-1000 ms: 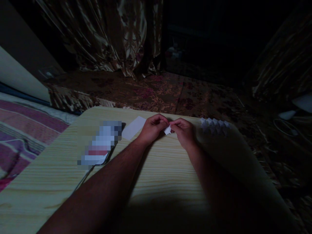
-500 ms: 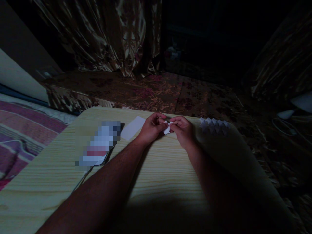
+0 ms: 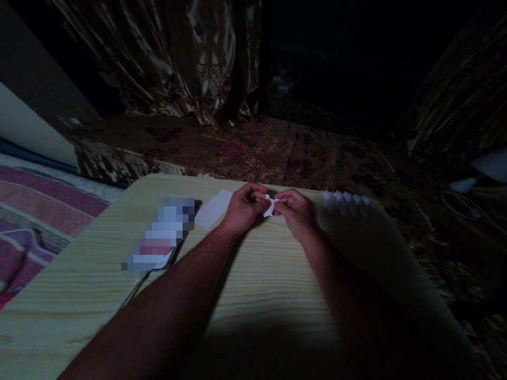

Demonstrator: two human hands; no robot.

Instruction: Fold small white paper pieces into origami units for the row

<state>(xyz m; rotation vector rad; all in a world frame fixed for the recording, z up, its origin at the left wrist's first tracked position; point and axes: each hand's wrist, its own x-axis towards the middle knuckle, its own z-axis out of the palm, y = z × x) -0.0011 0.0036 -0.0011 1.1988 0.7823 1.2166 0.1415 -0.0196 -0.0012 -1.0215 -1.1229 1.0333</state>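
Note:
Between my two hands is a small piece of folded white paper (image 3: pixel 269 210) with pointed corners, held just above the far side of the table. My left hand (image 3: pixel 246 208) pinches its left side between thumb and fingers. On the other side, my right hand (image 3: pixel 295 208) grips it the same way, and the fingers partly cover the paper. Beside my left hand lies a flat white sheet of paper (image 3: pixel 214 208). To the right of my right hand, several small folded white paper pieces (image 3: pixel 347 204) stand in rows near the table's far right corner.
The light wooden table (image 3: pixel 273 274) is under both arms. On its left lies a blurred-out phone-like device (image 3: pixel 162 227) with a cable (image 3: pixel 132 293). A bed with a striped cover (image 3: pixel 31 211) adjoins at left. Patterned curtains (image 3: pixel 214 58) hang behind, above a cloth-covered ledge (image 3: pixel 237 148).
Both hands keep their hold on the folded paper. The fingers and the paper have shifted very slightly to the left; everything else stays in place.

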